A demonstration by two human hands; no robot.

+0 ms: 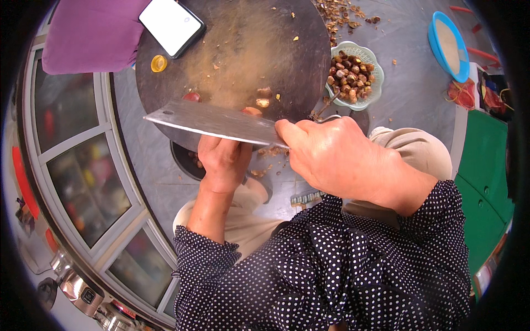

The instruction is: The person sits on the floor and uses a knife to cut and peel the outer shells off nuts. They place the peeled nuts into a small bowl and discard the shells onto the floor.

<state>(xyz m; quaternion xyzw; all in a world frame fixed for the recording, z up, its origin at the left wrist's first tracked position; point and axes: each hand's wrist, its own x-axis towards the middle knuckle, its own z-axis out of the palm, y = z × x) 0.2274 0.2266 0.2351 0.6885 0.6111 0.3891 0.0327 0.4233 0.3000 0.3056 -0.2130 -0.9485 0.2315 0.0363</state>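
My right hand [337, 155] grips a metal cleaver [219, 122], its broad blade reaching left over the near edge of a round dark board [248, 49]. Below the blade is my left hand [223, 161]; its fingertips are hidden behind the steel, so what they touch cannot be told. Just past the blade an orange-brown piece [251, 111] shows in part. A chestnut-like red-brown nut [191, 97] lies behind the blade's left part. Beyond the blade lie a pale cut piece [262, 103] and a brown one [264, 92].
A phone [172, 25] and yellow cap [158, 63] lie on the board. Right of it stands a pale green basket [377, 82] of chestnuts, with shell scraps [343, 14] on the floor. A dark bowl [180, 163] sits under the board's near left edge. A blue basin [466, 66] stands far right.
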